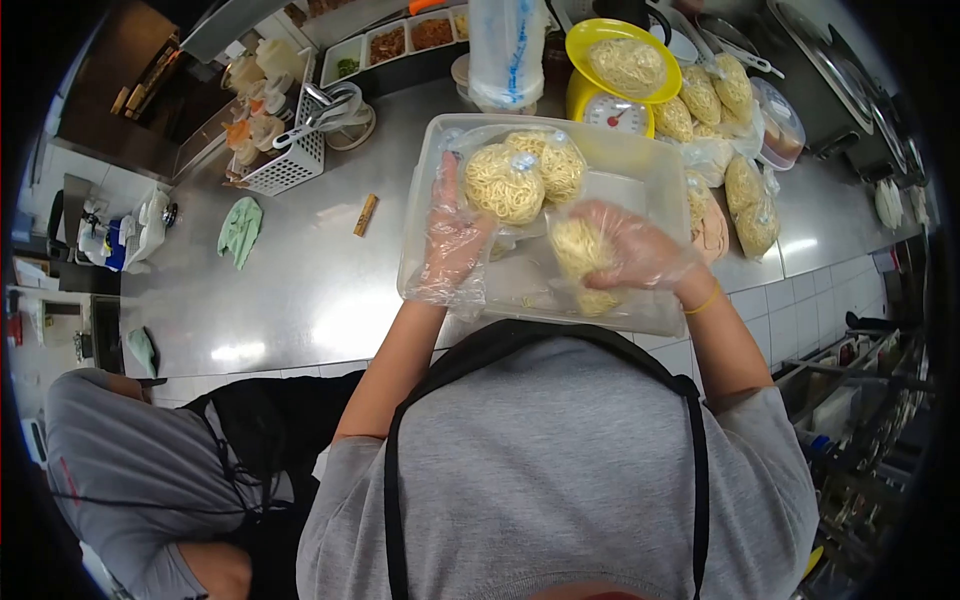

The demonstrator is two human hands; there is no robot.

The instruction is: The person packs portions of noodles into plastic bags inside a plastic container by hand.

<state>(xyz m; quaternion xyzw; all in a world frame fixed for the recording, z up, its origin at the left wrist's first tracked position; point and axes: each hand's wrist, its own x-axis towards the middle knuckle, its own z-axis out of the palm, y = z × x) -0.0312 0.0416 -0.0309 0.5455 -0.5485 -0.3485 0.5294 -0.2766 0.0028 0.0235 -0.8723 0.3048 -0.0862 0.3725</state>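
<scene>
A translucent plastic tub (640, 150) stands on the steel counter in front of me, with bagged bundles of noodles (505, 185) in its upper left part. My left hand (455, 240), in a clear plastic glove, is at the tub's left side beside the bags, its fingers pointing away from me and apart, holding nothing that I can make out. My right hand (635, 245), also gloved, has its fingers around a loose bunch of noodles (580, 250) over the tub's middle. A few noodle scraps lie on the tub's floor.
Behind the tub are a yellow scale (615, 115) with noodles on its plate and a plastic-wrapped roll (507, 50). More bagged noodles (750, 205) are on the right. A white basket (290, 165) and green cloth (240, 232) are left. A co-worker (150, 460) is at lower left.
</scene>
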